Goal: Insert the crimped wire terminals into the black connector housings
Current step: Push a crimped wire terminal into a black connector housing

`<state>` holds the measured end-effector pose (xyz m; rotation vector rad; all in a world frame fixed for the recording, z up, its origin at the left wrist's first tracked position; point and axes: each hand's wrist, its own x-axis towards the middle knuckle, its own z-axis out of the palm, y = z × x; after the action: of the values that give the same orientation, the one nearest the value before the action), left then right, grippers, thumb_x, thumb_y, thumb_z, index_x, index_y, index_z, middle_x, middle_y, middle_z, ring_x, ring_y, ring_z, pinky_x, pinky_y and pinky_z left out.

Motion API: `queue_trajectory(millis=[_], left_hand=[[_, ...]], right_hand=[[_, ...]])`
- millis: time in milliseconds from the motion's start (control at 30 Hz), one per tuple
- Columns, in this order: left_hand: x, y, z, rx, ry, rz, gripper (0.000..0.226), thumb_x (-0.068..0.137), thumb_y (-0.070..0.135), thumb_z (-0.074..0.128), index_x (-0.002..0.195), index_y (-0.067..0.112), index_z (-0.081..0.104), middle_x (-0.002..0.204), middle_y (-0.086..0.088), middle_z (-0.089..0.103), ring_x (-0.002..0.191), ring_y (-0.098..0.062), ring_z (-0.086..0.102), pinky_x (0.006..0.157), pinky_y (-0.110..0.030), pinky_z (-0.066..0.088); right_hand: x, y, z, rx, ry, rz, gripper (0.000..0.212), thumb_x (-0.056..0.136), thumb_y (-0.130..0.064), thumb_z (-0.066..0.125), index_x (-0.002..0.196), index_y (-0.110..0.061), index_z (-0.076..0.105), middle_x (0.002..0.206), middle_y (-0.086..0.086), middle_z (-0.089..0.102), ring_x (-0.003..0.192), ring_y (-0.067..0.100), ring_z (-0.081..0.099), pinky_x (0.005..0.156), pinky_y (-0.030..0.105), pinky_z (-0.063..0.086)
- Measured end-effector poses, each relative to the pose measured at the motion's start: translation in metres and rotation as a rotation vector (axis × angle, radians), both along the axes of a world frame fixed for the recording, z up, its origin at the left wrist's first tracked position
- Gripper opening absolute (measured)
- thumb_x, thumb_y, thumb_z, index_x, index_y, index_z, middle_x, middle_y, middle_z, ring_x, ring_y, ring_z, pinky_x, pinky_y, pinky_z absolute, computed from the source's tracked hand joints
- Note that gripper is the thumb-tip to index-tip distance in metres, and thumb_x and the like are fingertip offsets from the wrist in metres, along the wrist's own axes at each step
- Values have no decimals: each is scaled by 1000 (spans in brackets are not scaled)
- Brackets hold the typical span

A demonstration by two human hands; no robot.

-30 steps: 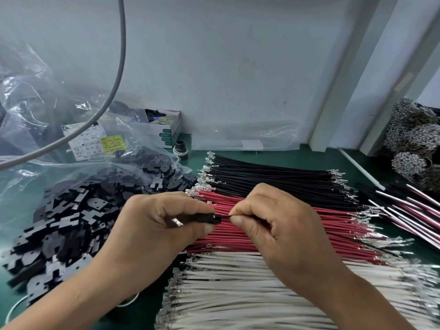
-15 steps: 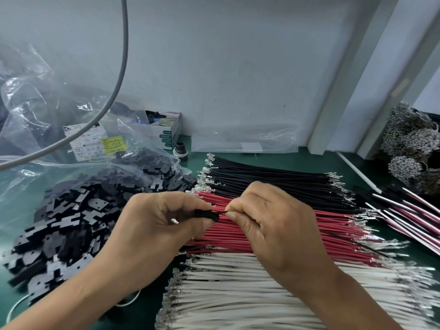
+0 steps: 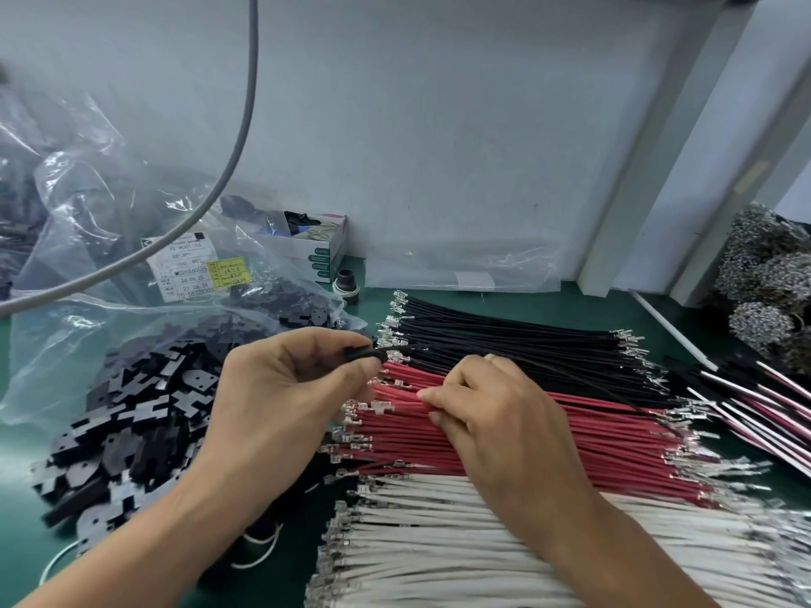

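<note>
My left hand [image 3: 281,392] pinches a small black connector housing [image 3: 360,354] between thumb and fingers, above the left ends of the wire rows. One thin black wire [image 3: 548,375] runs out of the housing to the right, over the rows. Three rows of crimped wires lie side by side on the green mat: black wires [image 3: 504,335] at the back, red wires [image 3: 592,441] in the middle, white wires [image 3: 439,546] nearest me. My right hand [image 3: 500,423] rests on the red row, its fingertips pinched on a red wire near the terminal ends.
A heap of black housings [image 3: 114,436] spills from a clear plastic bag [image 3: 87,239] at the left. A small box [image 3: 322,252] stands by the wall. A grey cable [image 3: 239,125] hangs across the left. Finished wire sets [image 3: 763,410] and silvery bundles [image 3: 763,274] lie at the right.
My right hand let go of the black wire at the housing and dropped onto the red row. My left hand lifted the housing slightly up and right, the black wire still in it.
</note>
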<state>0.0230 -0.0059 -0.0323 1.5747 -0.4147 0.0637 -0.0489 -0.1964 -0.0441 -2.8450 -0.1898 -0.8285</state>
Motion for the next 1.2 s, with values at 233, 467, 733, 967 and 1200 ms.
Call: queue_trajectory(millis=[233,467,733,967,1200], left_hand=[[4,5,0,-53,64,-12,22,72,24,83,93,29,82,82,-4,80,71,-19,77,55,-20,58],[3,5,2,-140,197,-109,26,70,22,80,96,23,83,88,-12,80,71,-25,77,55,-27,61],[2,3,2,-232,407,-311,33,70,24,81,97,5,80,92,-26,76,66,-23,72,54,-26,57],[3,5,2,-251,428,-392,32,75,23,85,99,3,80,89,-24,76,65,-21,72,55,-24,57],[4,6,3,-256,451,-409,45,68,32,85,101,3,79,86,-21,75,64,-21,71,55,-25,58]], right_hand=[[-8,-11,7,71,-59,17,10,89,-26,74,97,-24,80,92,-13,66,84,8,58,62,26,53],[-14,-21,7,315,-103,20,13,85,-15,80,91,-27,80,84,-17,64,82,7,64,67,26,53],[-19,-12,14,429,-205,119,19,90,-16,75,107,-24,79,87,-11,57,78,16,60,61,23,50],[-22,-7,18,328,-273,110,14,91,-25,70,98,-19,81,84,-8,58,74,14,59,57,31,49],[-24,-8,22,22,-354,95,10,91,-12,72,97,-11,80,79,1,59,66,21,52,48,34,45]])
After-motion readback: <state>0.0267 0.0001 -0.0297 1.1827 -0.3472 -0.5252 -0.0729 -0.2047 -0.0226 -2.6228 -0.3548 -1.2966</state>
